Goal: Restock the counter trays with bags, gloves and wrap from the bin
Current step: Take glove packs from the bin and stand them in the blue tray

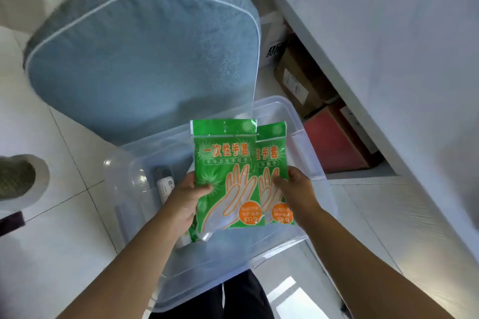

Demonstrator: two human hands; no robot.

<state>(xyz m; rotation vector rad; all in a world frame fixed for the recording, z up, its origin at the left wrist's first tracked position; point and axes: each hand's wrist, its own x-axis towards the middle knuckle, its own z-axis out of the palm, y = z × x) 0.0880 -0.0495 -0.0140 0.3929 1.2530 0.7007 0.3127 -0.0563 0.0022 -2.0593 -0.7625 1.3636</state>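
Observation:
Two green packs of disposable gloves are held above a clear plastic bin (305, 153) on the floor. My left hand (185, 198) grips the front glove pack (225, 173) by its left edge. My right hand (295, 189) grips the rear glove pack (274, 163), which sits partly behind the front one. Inside the bin, to the left, lies a white roll with a dark end (164, 184). A further green-and-white packet (188, 235) shows below my left hand, mostly hidden.
A blue padded chair seat (145, 59) stands just behind the bin. The white counter (388, 46) runs along the right, with cardboard boxes (305, 80) and a red box (334, 145) beneath it. A white round object (23, 179) sits on the tiled floor at left.

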